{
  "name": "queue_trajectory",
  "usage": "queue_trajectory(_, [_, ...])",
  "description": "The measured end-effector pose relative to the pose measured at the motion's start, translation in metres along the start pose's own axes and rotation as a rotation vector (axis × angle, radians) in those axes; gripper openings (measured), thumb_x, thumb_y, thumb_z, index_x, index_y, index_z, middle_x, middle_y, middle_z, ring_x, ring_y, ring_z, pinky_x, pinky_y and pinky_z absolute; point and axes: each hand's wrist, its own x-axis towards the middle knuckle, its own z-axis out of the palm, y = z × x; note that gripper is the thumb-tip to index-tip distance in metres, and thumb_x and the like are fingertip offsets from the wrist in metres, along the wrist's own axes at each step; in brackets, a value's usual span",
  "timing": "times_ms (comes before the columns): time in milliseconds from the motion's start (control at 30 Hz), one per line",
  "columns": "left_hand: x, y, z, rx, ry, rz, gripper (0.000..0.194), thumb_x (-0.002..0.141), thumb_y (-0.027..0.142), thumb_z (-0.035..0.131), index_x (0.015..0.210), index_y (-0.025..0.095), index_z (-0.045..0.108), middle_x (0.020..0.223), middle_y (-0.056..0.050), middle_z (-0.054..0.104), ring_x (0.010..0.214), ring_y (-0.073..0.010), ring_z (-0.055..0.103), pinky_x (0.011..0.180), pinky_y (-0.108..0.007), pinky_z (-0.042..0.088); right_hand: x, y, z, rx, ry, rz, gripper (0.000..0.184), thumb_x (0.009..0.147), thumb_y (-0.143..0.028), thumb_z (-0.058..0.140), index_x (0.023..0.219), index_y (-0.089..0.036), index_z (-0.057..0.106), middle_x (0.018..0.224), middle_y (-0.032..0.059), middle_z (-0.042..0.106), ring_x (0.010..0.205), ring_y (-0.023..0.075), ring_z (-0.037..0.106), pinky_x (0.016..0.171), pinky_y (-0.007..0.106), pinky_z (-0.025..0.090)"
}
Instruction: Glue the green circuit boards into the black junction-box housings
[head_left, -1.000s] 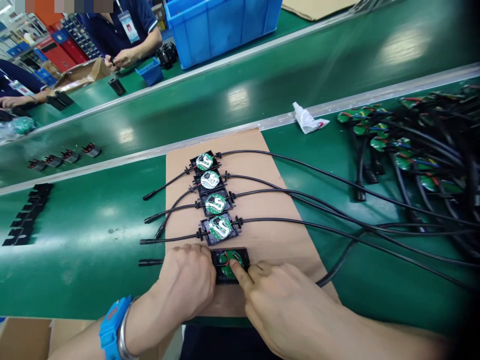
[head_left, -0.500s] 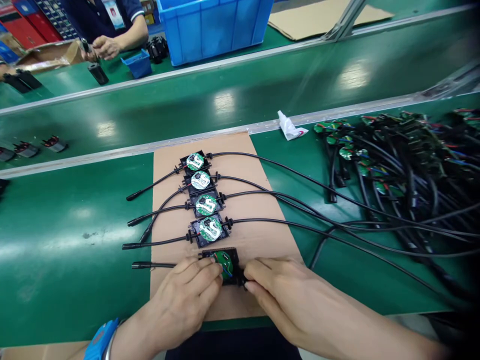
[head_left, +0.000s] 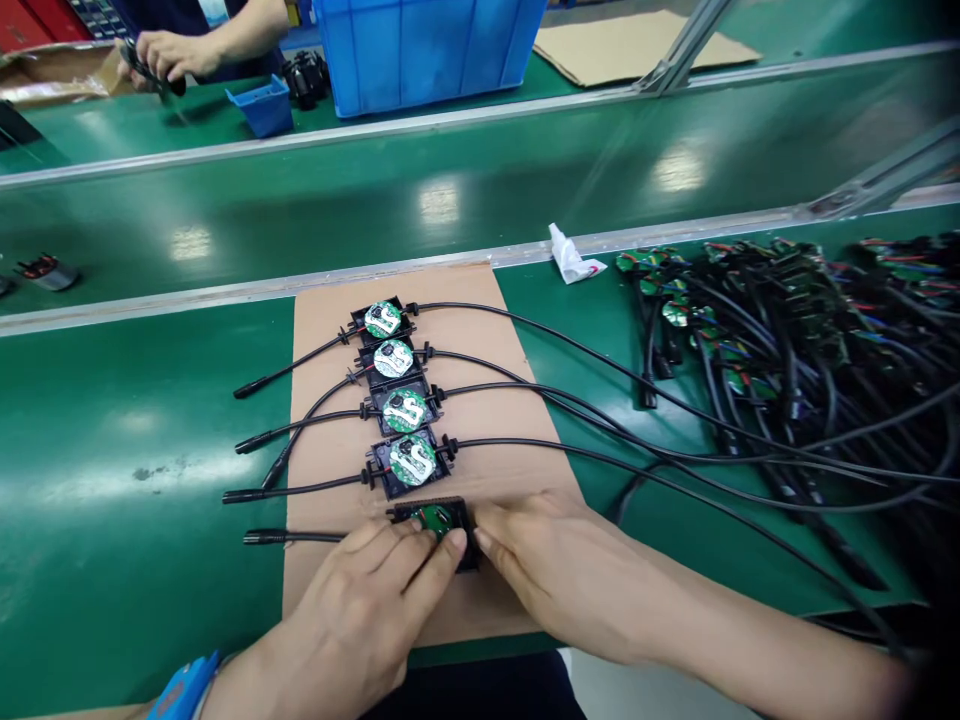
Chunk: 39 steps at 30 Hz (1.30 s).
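Note:
Both my hands meet over a small black housing (head_left: pixel 439 518) with a round green circuit board in it, at the near end of a brown cardboard sheet (head_left: pixel 330 320). My left hand (head_left: pixel 367 610) lies over its left side, fingers pressed down on the board. My right hand (head_left: pixel 551 575) grips the housing's right side, where its black cable leaves. Several like housings (head_left: pixel 396 400) with green boards and white sealant stand in a row beyond it, cables running left and right.
A heap of cabled green boards (head_left: pixel 787 320) fills the right of the green bench. A crumpled white wrapper (head_left: pixel 568 258) lies by the metal rail. Beyond the conveyor belt stand a blue crate (head_left: pixel 427 45) and a small blue bin (head_left: pixel 259 105), where another person's hands (head_left: pixel 161 52) work.
My right hand went from pointing an index finger on the board to gripping the housing's right side. My left fingers moved onto the board. The view shifted right.

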Motion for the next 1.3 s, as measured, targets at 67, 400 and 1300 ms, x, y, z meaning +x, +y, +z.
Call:
queue_trajectory(67, [0.000,0.000,0.004,0.016,0.010,0.014,0.064,0.077,0.004,0.039,0.141,0.007,0.039,0.120,-0.013,0.063,0.108,-0.0249,0.057,0.096,-0.041,0.047,0.000,0.003,0.000,-0.005,0.003,-0.040,0.024,0.094,-0.017,0.035,0.080,-0.018,0.055,0.072,0.0036,0.063,0.066,0.0170,0.057,0.059,0.028,0.031])
queue_trajectory(400, [0.015,0.018,0.005,0.184,-0.039,-0.044,0.051,0.076,0.013,0.046,0.125,0.005,0.056,0.102,-0.010,0.067,0.092,-0.0269,0.057,0.083,-0.039,0.044,0.006,-0.008,0.021,-0.356,-0.006,0.076,0.013,0.073,-0.007,0.049,0.083,-0.015,0.053,0.068,0.0094,0.063,0.054,0.0219,0.058,0.048,0.030,0.015])
queue_trajectory(1300, [-0.004,-0.045,-0.026,-0.066,0.226,-0.384,0.014,0.095,0.017,0.039,0.100,0.017,0.052,0.087,-0.005,0.059,0.076,-0.0196,0.058,0.064,-0.032,0.050,0.026,0.040,-0.002,0.011,0.482,-0.260,0.022,0.093,-0.007,0.035,0.098,-0.014,0.055,0.087,0.0071,0.054,0.083,0.0178,0.049,0.075,0.032,0.043])
